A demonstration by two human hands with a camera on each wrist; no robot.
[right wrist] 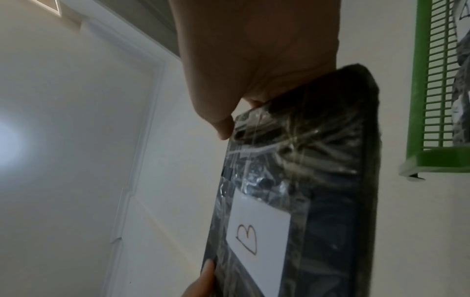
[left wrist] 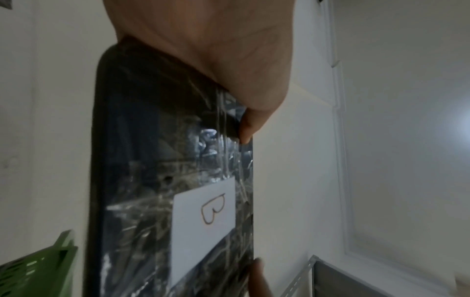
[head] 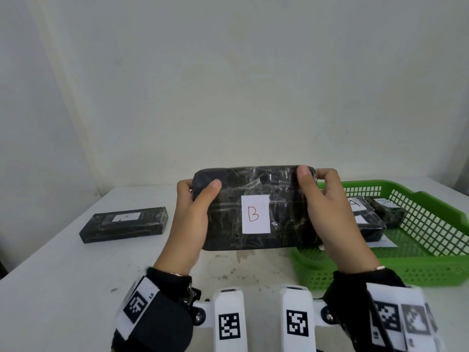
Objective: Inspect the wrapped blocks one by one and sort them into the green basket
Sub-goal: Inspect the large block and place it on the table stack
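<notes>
A black block wrapped in clear film [head: 256, 209] is held up above the table, its white label marked "B" [head: 255, 214] facing me. My left hand [head: 193, 219] grips its left end, thumb on the front. Its right end is gripped by my right hand [head: 327, 212], thumb over the top corner. The wrist views show the same block [left wrist: 162, 180] [right wrist: 305, 180] and label close up. The green basket [head: 431, 265] stands at the right with wrapped blocks [head: 368, 219] inside, one labelled "A". Another wrapped block labelled "A" [head: 124, 224] lies on the table at the left.
The white table [head: 63, 275] runs up to a plain white wall [head: 228, 85]. Stains mark the tabletop below the held block. A white paper sheet [head: 383, 242] lies on the basket floor. Black wrist cuffs with white marker tags fill the bottom of the head view.
</notes>
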